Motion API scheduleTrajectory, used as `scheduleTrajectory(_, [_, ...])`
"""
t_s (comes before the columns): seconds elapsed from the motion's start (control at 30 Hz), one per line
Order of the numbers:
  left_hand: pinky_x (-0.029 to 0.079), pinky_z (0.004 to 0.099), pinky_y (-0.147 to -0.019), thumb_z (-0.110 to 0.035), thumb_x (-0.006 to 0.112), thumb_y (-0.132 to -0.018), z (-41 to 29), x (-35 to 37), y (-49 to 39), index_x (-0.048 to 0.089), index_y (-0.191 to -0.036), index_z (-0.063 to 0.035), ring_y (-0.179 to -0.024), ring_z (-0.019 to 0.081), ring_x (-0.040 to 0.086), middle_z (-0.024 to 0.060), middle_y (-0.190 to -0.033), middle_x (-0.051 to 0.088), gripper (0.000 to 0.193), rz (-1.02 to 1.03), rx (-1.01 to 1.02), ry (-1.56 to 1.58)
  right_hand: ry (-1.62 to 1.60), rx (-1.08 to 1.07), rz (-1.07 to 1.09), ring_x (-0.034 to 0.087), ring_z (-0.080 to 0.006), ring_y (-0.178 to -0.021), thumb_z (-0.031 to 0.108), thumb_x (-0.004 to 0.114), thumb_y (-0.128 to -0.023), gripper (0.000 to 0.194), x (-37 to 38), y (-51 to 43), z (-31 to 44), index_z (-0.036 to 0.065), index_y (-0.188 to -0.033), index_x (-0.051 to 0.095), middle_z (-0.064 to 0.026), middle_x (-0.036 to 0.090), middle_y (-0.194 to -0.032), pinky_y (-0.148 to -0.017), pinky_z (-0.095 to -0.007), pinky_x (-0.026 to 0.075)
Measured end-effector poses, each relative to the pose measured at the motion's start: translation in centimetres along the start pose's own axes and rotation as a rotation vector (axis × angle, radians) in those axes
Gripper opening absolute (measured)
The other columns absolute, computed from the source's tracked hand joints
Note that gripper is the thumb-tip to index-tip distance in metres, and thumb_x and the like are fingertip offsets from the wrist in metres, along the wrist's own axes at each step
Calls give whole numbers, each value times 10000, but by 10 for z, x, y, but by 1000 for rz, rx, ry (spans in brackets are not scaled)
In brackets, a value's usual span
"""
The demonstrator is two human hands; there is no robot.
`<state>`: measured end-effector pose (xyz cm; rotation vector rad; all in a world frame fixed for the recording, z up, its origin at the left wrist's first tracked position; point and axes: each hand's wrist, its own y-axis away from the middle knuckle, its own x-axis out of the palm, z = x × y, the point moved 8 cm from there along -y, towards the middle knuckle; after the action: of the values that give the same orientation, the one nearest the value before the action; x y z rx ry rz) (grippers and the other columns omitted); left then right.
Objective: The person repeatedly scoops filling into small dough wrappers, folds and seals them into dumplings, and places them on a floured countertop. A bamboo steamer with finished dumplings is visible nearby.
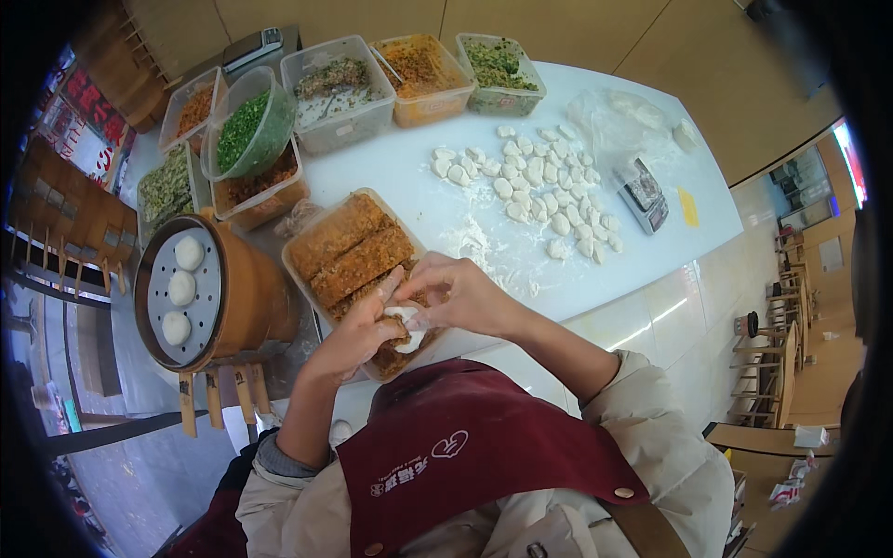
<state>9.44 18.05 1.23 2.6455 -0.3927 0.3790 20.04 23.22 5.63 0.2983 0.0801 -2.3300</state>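
Observation:
My left hand (359, 328) cups a white dough wrapper (416, 335) with brown filling showing in its opening. The fingers of my right hand (453, 289) pinch the wrapper's edge from the other side. Both hands are over a clear plastic tub (294, 259) of orange-brown filling (363, 258), laid in thick strips. To the left, a bamboo steamer (254, 300) has a perforated liner (201, 300) bearing three white buns (182, 288) in a row. Many small dough pieces (534, 171) lie on the floured white worktop (391, 171), right of the tub.
Filling tubs (342, 125) line the worktop's back edge, and a bowl of chopped greens (243, 132) rests tilted on another tub. A digital scale (643, 195) and a plastic bag (614, 118) are at the right. Wooden handles (215, 401) jut out below the steamer.

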Motion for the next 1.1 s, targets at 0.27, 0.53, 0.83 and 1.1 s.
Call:
scheduleTrajectory(0.27, [533,323,-846,-127,418,-989,29,3,-7,344,-1393,-42,-1035,178,581,112,-1248,511,420,-33,53,730,111,-123,-205,592,-170,-716,16,706,-721,162,-6,7,11,0,-882,701,-84,591,-818,-626,-281,484])
scheduleTrajectory(0.53, [540,341,-870,-114,423,-983,25,2,-7,400,-1331,-22,-1049,176,586,100,-1219,532,360,-198,84,513,50,-108,-213,594,-183,-742,-9,670,-731,132,-7,6,-3,-2,-861,684,-85,596,-836,-663,-282,480])
scheduleTrajectory(0.83, [512,303,-890,-15,407,-913,18,0,-5,450,-1291,44,-1037,178,586,146,-1194,537,385,-152,85,514,72,-62,-187,574,-176,-720,21,731,-701,159,-3,4,-6,24,-855,693,-84,550,-889,-635,-279,481])
scheduleTrajectory(1.1, [488,241,-785,-11,426,-867,26,-9,-6,558,-1216,57,-889,126,610,89,-1044,629,379,-205,31,186,112,-67,-112,564,-213,-775,63,740,-715,151,2,2,-8,42,-859,701,-88,539,-863,-678,-305,475])
